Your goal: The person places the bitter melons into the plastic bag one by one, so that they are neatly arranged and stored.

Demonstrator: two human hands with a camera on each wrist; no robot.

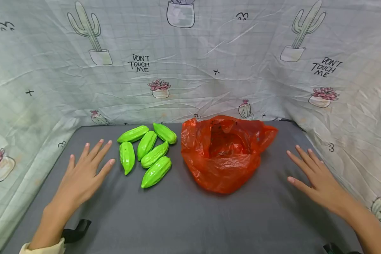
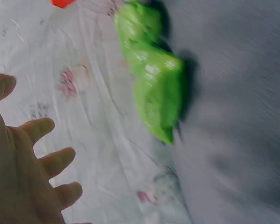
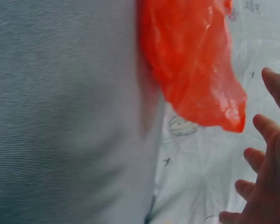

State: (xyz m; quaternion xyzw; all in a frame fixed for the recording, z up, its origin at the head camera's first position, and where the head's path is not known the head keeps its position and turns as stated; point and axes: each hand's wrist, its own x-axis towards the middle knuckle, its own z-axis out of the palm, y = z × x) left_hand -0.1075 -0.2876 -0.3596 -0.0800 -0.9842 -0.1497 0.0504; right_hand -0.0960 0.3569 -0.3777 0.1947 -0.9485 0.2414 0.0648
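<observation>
My left hand [image 1: 84, 173] hovers palm down over the left side of the table, fingers spread, holding nothing. Just right of it lie several bright green, ridged, pointed vegetables that look like small bitter gourds [image 1: 127, 157], grouped loosely. In the left wrist view some of these green gourds [image 2: 161, 88] appear beyond the spread fingers. A crumpled red plastic bag [image 1: 222, 173] stands right of the gourds, its mouth gaping toward me. My right hand [image 1: 319, 183] is held over the table's right side with fingers apart, nothing in it; the bag [image 3: 191, 60] shows left of it in the right wrist view.
A dark grey table [image 1: 190, 218] lies under everything. White cloth [image 1: 190, 46] printed with cacti and lettering hangs behind it and along both sides. Black straps [image 1: 76, 231] show near the wrists.
</observation>
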